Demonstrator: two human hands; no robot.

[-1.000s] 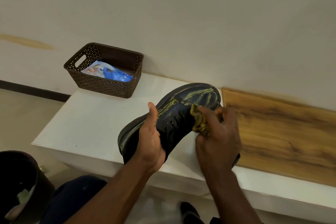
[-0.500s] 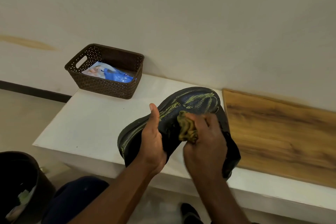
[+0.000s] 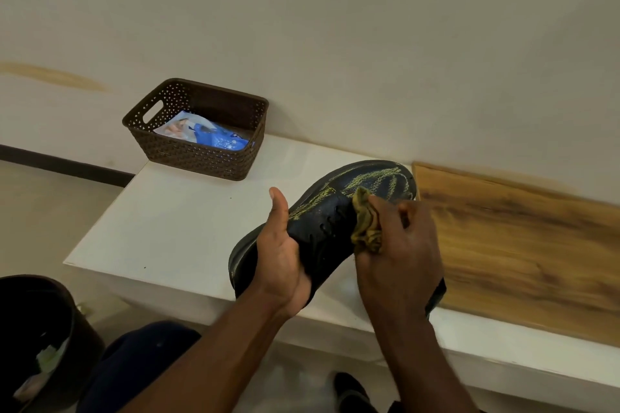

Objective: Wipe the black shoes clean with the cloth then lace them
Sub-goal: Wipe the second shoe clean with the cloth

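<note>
A black shoe with yellow-green scribble marks on its toe lies tilted on the white bench, toe toward the wall. My left hand grips its heel end, thumb up. My right hand holds a crumpled yellow-brown cloth pressed against the shoe's upper beside the eyelets. A second dark shoe peeks out behind my right hand, mostly hidden.
A brown woven basket holding a blue and white packet stands at the bench's back left. A wooden board covers the bench to the right. A dark bin sits on the floor at lower left. The wall rises right behind the bench.
My right hand with the cloth slid left along the shoe's upper, then back right toward the toe. The left hand has kept its grip on the heel.
</note>
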